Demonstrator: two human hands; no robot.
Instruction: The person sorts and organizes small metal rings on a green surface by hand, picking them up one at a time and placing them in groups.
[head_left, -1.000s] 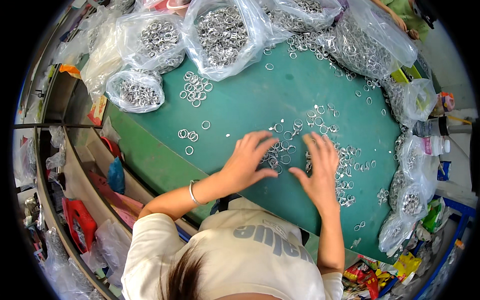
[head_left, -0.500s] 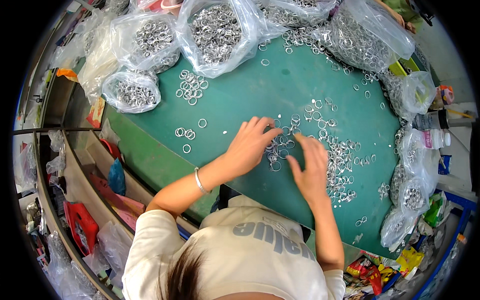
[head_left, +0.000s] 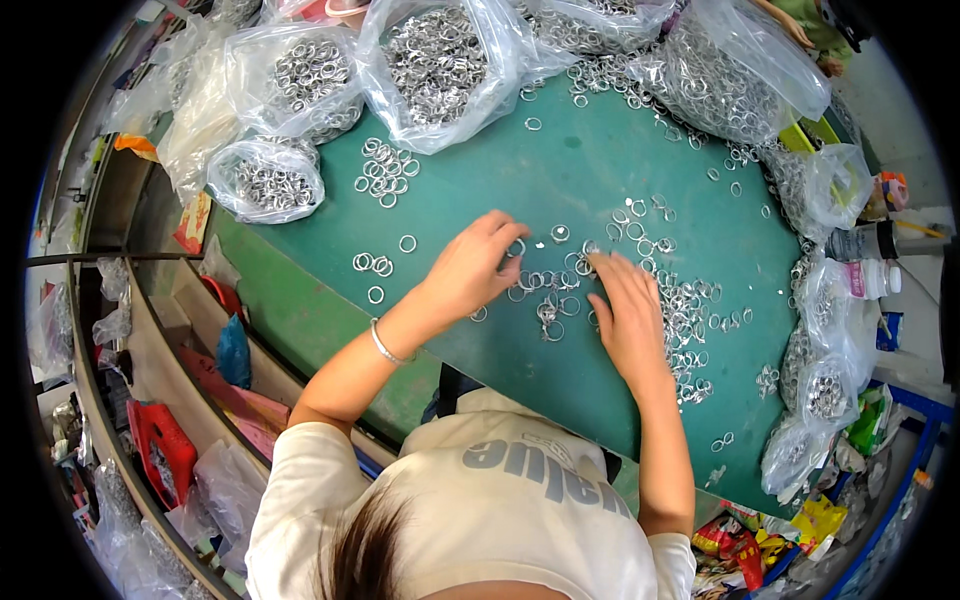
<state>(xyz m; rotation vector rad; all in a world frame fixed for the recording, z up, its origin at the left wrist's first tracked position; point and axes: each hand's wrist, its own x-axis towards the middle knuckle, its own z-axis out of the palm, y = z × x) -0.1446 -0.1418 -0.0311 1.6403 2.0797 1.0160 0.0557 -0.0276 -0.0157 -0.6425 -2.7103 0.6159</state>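
Well, L hand point(head_left: 466, 268) has its thumb & finger closed on a ring point(head_left: 515, 247), right at the tips; can't tell if the ring touches the table point(head_left: 470, 175). R hand point(head_left: 628, 310) is palm down, fingers side by side, thumb apart from them. Its tips are right by a ring pair point(head_left: 586, 256); can't tell if they touch. B/w the hands is a small pile point(head_left: 552, 300), to the R of the L thumb & a bit nearer the body. A lone ring point(head_left: 560, 233) sits b/w both hands' tips, farther out. Big pile point(head_left: 690, 320) is just R of R hand. Out L: 3 rings point(head_left: 372, 264) in a row, then a far pile point(head_left: 385, 172). Clear bags point(head_left: 435, 65) full of rings line the far edge & R side.
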